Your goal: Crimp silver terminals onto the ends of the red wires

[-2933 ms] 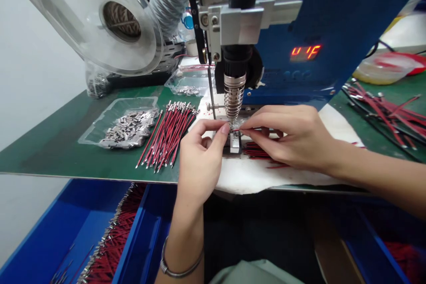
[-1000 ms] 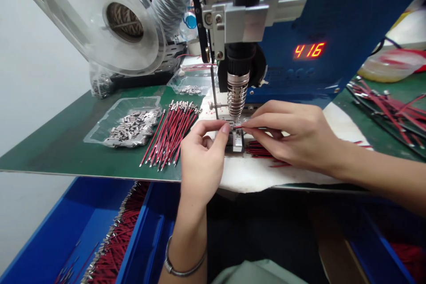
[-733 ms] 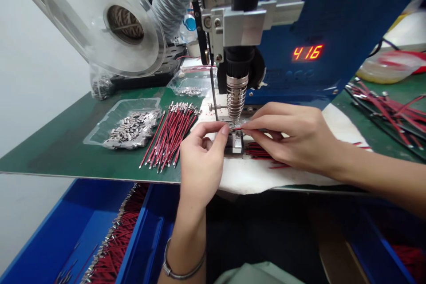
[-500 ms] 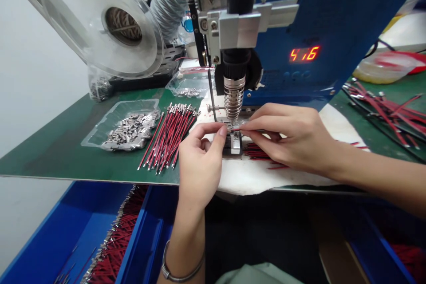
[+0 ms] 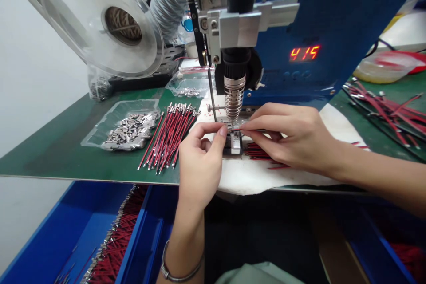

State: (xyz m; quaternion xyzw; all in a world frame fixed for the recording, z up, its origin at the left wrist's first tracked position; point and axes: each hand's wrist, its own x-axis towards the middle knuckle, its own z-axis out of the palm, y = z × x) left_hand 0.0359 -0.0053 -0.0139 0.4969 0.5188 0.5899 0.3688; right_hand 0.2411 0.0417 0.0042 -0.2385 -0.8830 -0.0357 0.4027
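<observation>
My right hand (image 5: 289, 135) pinches a thin red and black wire (image 5: 237, 130) and holds its end under the soldering head (image 5: 234, 97). From the other side, my left hand (image 5: 203, 155) has thumb and forefinger closed at the small metal fixture (image 5: 236, 144); a small metal part seems to be between the fingertips, but its shape is mostly hidden. The coil spring of the soldering head reaches down almost to the fingertips. Beneath my right hand, a bundle of red and black wires (image 5: 258, 151) lies on the white cloth (image 5: 253, 177).
Left of my hands, wires with metal ends (image 5: 173, 137) lie beside a clear tray of metal parts (image 5: 131, 128). A blue machine (image 5: 319, 17) with a lit display stands behind. Blue bins (image 5: 83, 226) sit below the table edge. More wires (image 5: 389, 111) lie at right.
The number on the machine's red display has gone from 416 to what looks like 415 or 419. Both hands stay in practically the same place.
</observation>
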